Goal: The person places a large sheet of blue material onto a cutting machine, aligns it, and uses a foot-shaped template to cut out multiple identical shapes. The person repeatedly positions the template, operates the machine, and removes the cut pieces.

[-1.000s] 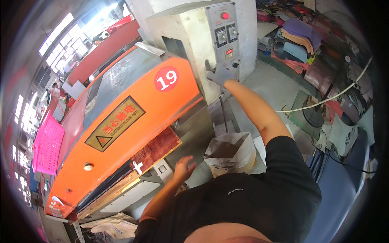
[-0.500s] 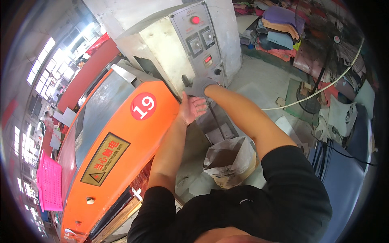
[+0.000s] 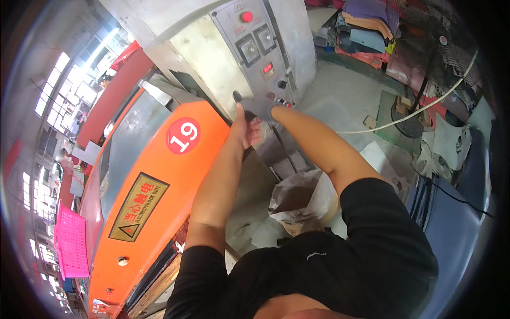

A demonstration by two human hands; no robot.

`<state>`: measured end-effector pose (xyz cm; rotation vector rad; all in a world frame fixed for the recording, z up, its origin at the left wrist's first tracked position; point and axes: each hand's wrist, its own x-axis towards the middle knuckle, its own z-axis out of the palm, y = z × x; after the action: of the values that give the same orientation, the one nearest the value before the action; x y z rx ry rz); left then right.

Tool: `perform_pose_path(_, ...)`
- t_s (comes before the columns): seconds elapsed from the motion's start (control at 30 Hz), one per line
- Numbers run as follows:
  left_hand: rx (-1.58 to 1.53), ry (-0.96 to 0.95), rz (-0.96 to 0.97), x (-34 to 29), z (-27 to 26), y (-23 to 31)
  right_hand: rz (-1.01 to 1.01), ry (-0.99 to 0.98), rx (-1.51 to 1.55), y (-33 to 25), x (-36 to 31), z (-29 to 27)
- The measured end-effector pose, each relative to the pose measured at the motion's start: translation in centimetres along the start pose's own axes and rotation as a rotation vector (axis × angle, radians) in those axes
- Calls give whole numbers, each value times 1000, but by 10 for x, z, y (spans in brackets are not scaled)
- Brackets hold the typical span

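My bare left hand is raised in front of the control box, its thumb up and its loosely bent fingers apart. My right hand, in a grey glove, is right against it, over part of the left palm. The gloved fingers are smeared by motion and mostly hidden, so whether they grip anything does not show. Just beyond both hands stands the grey control panel with a red lamp, two dials, a small red display and knobs. A dark lever-like knob sticks out close to my left thumb.
At left is an orange machine with a warning plate and a pink basket beyond. Below my hands stands an open whitish sack. Stacked coloured sheets, a fan and a pale cable are at right.
Both hands have shifted slightly left in the picture and remain together. My left fingers, stretched out before, are now more bent and partly behind the glove. The whole view has shifted a little.
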<state>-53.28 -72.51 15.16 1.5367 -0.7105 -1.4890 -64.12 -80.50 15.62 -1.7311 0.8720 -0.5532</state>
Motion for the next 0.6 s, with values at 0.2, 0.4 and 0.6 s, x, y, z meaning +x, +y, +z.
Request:
perform_pose_path(0.2, -168, -196, 53, 3, -13, -4, 51, -3, -591, -46, -23, -18)
perform_pose_path(0.4, -144, -255, 123, 14, -19, -15, 199, -182, -344, -53, -31, -23)
perform_pose_path(0.6, -8, -273, 57, 6, -27, -3, 12, 28, 24, -15, -9, -3)
